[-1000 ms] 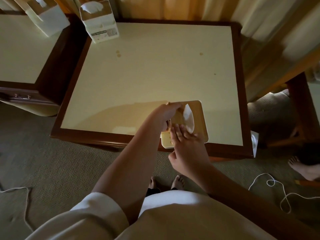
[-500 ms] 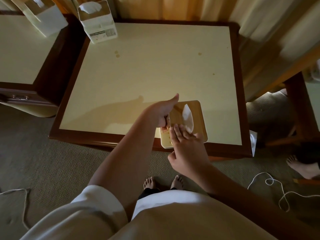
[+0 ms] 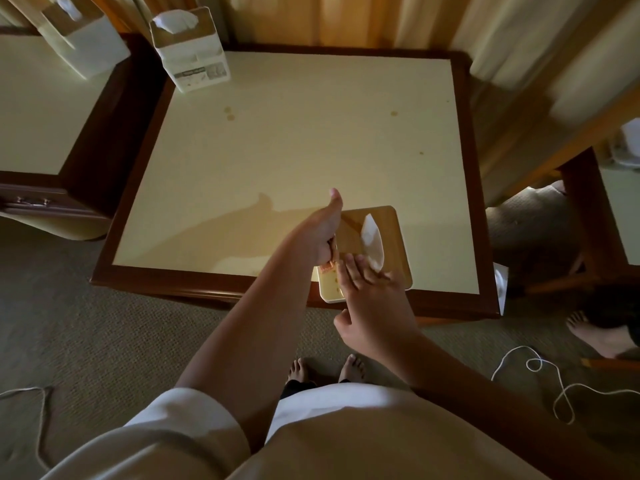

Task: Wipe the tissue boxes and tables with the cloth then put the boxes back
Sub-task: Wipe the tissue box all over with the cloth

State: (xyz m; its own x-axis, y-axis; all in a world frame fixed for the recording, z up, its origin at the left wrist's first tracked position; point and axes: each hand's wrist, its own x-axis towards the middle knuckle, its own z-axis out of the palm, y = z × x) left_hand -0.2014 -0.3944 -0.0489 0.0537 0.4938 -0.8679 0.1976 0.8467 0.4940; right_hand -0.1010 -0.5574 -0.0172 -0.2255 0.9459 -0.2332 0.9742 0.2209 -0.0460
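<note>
Box (image 3: 389,233): wood-topped, tissue (image 3: 372,240) poking out, on the counter (image 3: 294,150) at its near edge.
Left hand (image 3: 320,233): curled round a cloth (image 3: 328,268), thumb up, at the box's left side.
Right hand (image 3: 374,299): fingers straight, flat on the box top.

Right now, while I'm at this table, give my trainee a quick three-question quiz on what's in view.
1. True or false: the right hand rests flat on the wooden-lidded tissue box.
2. Which hand grips the cloth? A left hand, B right hand, C neither.
3. Fill in: the other tissue box on this table stands at its far ___ corner.
Key: 1 true; 2 A; 3 left.
</note>
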